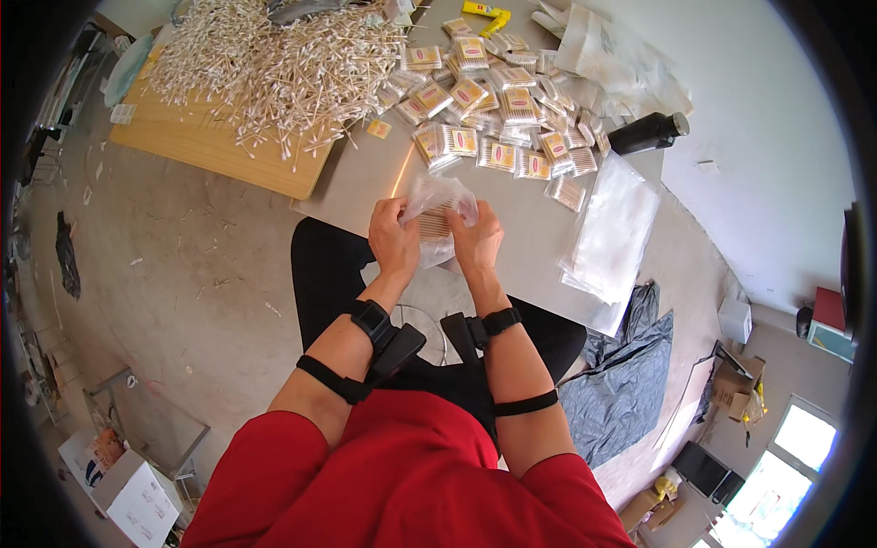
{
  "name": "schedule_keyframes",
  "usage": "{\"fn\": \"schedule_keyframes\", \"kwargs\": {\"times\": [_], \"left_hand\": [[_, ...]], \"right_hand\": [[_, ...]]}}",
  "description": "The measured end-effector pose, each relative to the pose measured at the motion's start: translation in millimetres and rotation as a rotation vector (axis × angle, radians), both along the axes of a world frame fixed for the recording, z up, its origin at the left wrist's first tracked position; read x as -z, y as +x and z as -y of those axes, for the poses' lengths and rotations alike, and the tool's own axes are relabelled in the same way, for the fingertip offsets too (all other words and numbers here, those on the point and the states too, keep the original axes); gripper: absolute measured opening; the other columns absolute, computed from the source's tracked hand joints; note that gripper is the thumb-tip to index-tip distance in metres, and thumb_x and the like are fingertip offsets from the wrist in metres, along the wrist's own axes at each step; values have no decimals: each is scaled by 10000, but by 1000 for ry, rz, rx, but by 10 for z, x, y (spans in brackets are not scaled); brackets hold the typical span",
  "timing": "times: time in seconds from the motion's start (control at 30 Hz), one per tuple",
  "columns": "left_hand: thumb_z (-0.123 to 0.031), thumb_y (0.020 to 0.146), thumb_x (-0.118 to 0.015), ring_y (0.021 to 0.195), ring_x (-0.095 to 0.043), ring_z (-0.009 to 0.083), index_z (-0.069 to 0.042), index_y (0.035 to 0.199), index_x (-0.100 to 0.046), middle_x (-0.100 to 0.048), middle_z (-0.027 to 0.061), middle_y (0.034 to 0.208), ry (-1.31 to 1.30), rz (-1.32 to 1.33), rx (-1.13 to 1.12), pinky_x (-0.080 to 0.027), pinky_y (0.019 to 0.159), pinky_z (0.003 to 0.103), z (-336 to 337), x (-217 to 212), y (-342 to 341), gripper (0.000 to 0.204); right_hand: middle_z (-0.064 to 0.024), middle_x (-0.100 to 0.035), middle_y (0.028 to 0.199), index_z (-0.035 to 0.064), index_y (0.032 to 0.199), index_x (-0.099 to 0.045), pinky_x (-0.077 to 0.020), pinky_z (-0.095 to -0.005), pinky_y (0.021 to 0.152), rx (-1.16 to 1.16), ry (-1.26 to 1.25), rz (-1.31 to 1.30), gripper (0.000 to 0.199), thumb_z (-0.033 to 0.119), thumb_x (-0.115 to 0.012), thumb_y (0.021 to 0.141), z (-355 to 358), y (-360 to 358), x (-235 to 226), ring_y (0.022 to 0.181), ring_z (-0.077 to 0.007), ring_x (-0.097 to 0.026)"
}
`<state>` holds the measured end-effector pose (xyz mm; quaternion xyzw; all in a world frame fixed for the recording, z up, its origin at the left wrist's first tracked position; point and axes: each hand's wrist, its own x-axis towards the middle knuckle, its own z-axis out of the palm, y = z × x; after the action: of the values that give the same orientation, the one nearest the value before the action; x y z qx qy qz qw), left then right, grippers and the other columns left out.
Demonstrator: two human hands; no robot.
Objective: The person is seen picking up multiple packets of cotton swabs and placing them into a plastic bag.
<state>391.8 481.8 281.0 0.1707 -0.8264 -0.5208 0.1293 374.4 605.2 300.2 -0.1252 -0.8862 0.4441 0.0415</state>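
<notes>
Between my hands, at the table's near edge, is a clear plastic bag [438,194] with a row of cotton swabs [435,225] showing in it. My left hand [395,236] pinches the bag's left side near its top. On the opposite side my right hand [476,239] grips the bag's edge, its fingers partly hidden behind the plastic. Just beyond, small filled packs of cotton swabs [496,154] with yellow labels lie heaped on the grey table [356,187]. One pack [566,193] lies apart, right of my hands.
Loose cotton swabs [274,78] cover much of a wooden board [219,163] at the far left. Flat clear bags [612,228] are stacked at the right, near a black bottle [649,133]. A yellow tube [487,15] lies at the back. Black plastic sheeting [626,384] hangs below the table's right side.
</notes>
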Motion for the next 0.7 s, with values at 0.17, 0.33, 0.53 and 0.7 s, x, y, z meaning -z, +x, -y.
{"fn": "schedule_keyframes", "kwargs": {"times": [0.17, 0.33, 0.53, 0.7], "left_hand": [[-76, 760, -667, 788, -610, 278, -34, 857, -613, -608, 80, 827, -35, 73, 36, -457, 686, 386, 4, -38, -63, 119], [-141, 733, -700, 760, -599, 279, -78, 760, -571, -606, 56, 796, -231, 116, 14, -418, 660, 407, -31, 30, -158, 146], [-259, 714, -750, 747, -630, 276, -44, 812, -598, -647, 100, 787, -165, 219, 48, -481, 668, 376, 5, -39, -208, 281], [-243, 729, -735, 814, -632, 263, -67, 888, -614, -655, 79, 846, -126, 303, 90, -469, 721, 385, 85, -10, -202, 265]], "right_hand": [[-165, -637, 848, 3, 827, -576, -479, -428, 674, 55, 90, 26, 270, 156, -748, 688, 1, 19, 12, 781, -342, -624], [-158, -656, 803, 12, 811, -573, -487, -444, 656, 126, 266, 56, 337, 265, -762, 693, 63, -26, -13, 746, -351, -635], [-133, -618, 966, 36, 913, -531, -474, -426, 720, 78, 339, 149, 325, 221, -731, 736, 101, -14, -101, 875, -341, -607], [-66, -536, 1067, 90, 920, -514, -433, -353, 791, -291, 628, -427, 334, 131, -736, 674, 114, -68, -222, 964, -259, -529]]}}
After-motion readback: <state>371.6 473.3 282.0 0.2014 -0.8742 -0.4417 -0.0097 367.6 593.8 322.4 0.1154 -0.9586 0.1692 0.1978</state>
